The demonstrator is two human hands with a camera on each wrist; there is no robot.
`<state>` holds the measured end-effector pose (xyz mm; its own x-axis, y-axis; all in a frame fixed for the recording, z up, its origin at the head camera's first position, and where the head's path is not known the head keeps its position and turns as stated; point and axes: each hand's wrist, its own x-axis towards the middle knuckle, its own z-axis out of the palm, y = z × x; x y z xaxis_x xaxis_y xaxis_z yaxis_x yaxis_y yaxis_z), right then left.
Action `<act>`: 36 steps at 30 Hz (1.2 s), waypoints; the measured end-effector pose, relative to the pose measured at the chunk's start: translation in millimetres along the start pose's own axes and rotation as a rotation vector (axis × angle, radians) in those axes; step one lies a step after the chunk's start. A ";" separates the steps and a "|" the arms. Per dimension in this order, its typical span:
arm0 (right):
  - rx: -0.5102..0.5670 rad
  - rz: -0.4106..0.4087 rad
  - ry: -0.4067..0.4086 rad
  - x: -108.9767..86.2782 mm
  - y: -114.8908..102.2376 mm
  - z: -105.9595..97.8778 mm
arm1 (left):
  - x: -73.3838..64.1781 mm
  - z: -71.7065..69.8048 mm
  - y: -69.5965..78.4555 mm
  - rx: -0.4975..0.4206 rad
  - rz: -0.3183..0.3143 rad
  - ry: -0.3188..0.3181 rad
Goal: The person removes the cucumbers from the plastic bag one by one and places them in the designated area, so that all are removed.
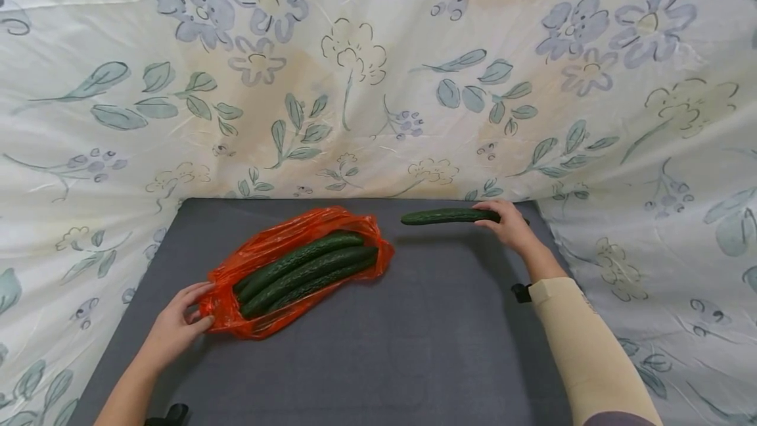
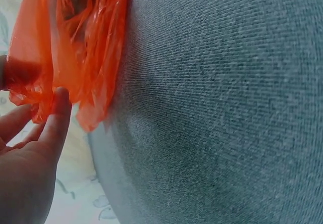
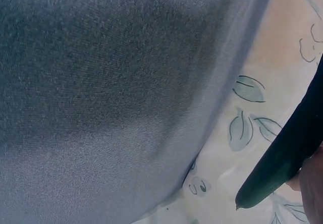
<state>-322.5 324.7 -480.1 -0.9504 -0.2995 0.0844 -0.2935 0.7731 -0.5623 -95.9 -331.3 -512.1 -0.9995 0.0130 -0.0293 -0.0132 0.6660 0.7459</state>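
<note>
On the left of the table in the head view lies a crinkled orange-red plastic bag (image 1: 278, 230), with several dark green cucumbers (image 1: 307, 275) side by side at its opening. My left hand (image 1: 174, 324) pinches the bag's near-left end between thumb and fingers. The left wrist view shows the thin plastic (image 2: 96, 57) bunched at the fingertips (image 2: 61, 95). At the far right, my right hand (image 1: 511, 229) grips another long cucumber (image 1: 443, 216) near its right end, holding it level above the table. One tip of this cucumber (image 3: 277, 171) shows in the right wrist view.
A dark grey cloth covers the table (image 1: 390, 354). Pale floral fabric (image 1: 378, 97) hangs behind the far edge and along both sides. The right forearm wears a beige sleeve (image 1: 591, 347). Black wrist-strap parts (image 1: 520, 292) show beside the wrists.
</note>
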 end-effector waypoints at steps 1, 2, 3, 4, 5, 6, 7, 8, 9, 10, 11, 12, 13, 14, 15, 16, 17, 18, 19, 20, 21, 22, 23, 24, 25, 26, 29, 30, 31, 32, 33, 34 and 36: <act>-0.002 0.002 -0.003 0.6 1.2 0.0 | 0.1 0.3 0.2 0.006 -0.002 -0.001; -0.003 0.005 -0.007 1.2 2.4 0.0 | 0.2 0.5 0.2 0.010 -0.004 -0.001; -0.004 0.008 -0.010 2.0 3.6 0.3 | 0.2 0.7 0.1 0.014 -0.007 -0.002; -0.007 0.011 -0.013 3.0 4.9 0.7 | 0.2 1.0 -0.3 0.016 -0.010 -0.003; -0.008 0.019 -0.015 4.0 6.1 1.3 | 0.1 1.2 -0.7 0.016 -0.013 -0.005; -0.008 0.024 -0.019 5.2 7.2 2.0 | -0.1 1.4 -1.4 0.014 -0.015 -0.005; -0.007 0.030 -0.024 6.4 8.3 2.7 | -0.2 1.6 -2.1 0.014 -0.014 -0.004; -0.008 0.035 -0.029 7.5 9.3 3.4 | -0.5 1.8 -2.7 0.013 -0.013 -0.002; -0.009 0.040 -0.034 8.7 10.2 4.3 | -0.8 1.9 -3.1 0.013 -0.011 -0.002; -0.011 0.045 -0.039 9.6 11.1 5.0 | -1.1 2.2 -3.5 0.015 -0.007 0.001; -0.011 0.049 -0.042 10.5 12.1 5.8 | -1.5 2.3 -3.7 0.017 -0.004 0.002; -0.014 0.052 -0.049 10.9 13.0 6.5 | -1.7 2.6 -3.6 0.021 -0.001 0.006; -0.019 0.056 -0.052 11.3 13.8 7.5 | -1.9 2.9 -3.5 0.026 0.003 0.009; -0.026 0.064 -0.055 11.8 14.8 8.7 | -2.2 3.1 -3.0 0.029 0.000 0.006; -0.033 0.071 -0.056 12.2 15.9 10.0 | -2.4 3.3 -2.6 0.031 -0.003 0.001; -0.037 0.079 -0.056 12.6 16.8 11.4 | -2.5 3.7 -2.3 0.032 -0.005 -0.001; -0.041 0.089 -0.056 13.0 17.6 12.8 | -2.5 4.0 -2.0 0.033 -0.008 -0.004; -0.045 0.102 -0.059 13.3 18.1 14.3 | -2.5 4.2 -1.9 0.032 -0.011 -0.006; -0.048 0.114 -0.058 13.7 18.8 15.4 | -2.5 4.5 -1.8 0.032 -0.014 -0.010; -0.049 0.126 -0.057 14.0 19.6 16.4 | -2.4 4.6 -1.7 0.031 -0.017 -0.013; -0.048 0.135 -0.056 14.0 20.1 17.0 | -2.2 4.8 -2.0 0.031 -0.015 -0.013; -0.046 0.145 -0.055 14.0 20.6 17.5 | -2.1 5.0 -2.1 0.031 -0.012 -0.011; -0.050 0.154 -0.057 14.1 21.1 17.9 | -1.9 5.0 -2.1 0.028 -0.011 -0.012; -0.052 0.162 -0.057 14.2 21.8 18.4 | -1.8 5.0 -2.1 0.028 -0.008 -0.010; -0.055 0.166 -0.057 14.5 22.8 18.8 | -1.5 5.0 -2.1 0.028 -0.005 -0.007; -0.056 0.170 -0.058 14.8 23.6 19.5 | -1.3 4.9 -2.1 0.028 -0.003 -0.005; -0.067 0.180 -0.059 16.7 26.5 22.3 | -1.1 4.7 -2.3 0.029 0.000 -0.001; -0.070 0.178 -0.058 17.4 27.2 23.2 | -1.0 4.7 -2.5 0.030 -0.001 0.003; -0.074 0.174 -0.060 17.9 27.9 24.0 | -1.1 4.6 -2.9 0.027 -0.003 0.001; -0.073 0.169 -0.061 18.4 28.4 24.8 | -1.2 4.6 -3.2 0.025 -0.006 0.000; -0.075 0.164 -0.063 18.8 28.9 25.4 | -1.4 4.6 -3.6 0.024 -0.009 0.001; -0.074 0.157 -0.063 19.1 29.4 25.8 | -1.4 4.6 -3.8 0.019 -0.011 -0.001; -0.077 0.145 -0.066 19.0 30.6 25.8 | -1.2 5.2 -4.4 0.018 -0.010 0.000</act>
<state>-346.9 328.3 -516.9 -0.9753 -0.2156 -0.0484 -0.1633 0.8509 -0.4994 -94.5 -330.3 -518.8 -0.9993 0.0065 -0.0370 -0.0228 0.6794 0.7334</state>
